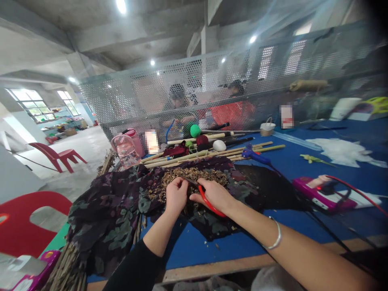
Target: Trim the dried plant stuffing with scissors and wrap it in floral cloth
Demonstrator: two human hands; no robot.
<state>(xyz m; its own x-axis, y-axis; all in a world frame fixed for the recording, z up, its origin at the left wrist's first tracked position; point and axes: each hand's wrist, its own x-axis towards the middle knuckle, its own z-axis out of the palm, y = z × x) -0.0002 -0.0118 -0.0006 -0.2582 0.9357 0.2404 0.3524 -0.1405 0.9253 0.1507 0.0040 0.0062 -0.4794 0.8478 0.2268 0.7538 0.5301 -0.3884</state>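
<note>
Head view, frame centre: right hand [216,196] grips red-handled metal scissors [203,195]; left hand [176,196] is pinched closed, contents indistinct, beside the blades [189,180] above brown dried clippings [212,174]. Misaligned closure could nick left fingertips [183,184].

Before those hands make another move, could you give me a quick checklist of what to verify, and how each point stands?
1. Scissors in hand: ok. The right hand holds the red-handled scissors.
2. Left fingers well clear of the blades: not ok. The left hand has its fingertips right by them.
3. Something pinched in the left hand: cannot tell; too small and partly hidden.
4. Chopped dry plant bits all on the floral cloth: not ok. A few crumbs lie on the blue tabletop.
5. Blue glue gun apart from both hands: ok. It lies beyond the pile.
</note>
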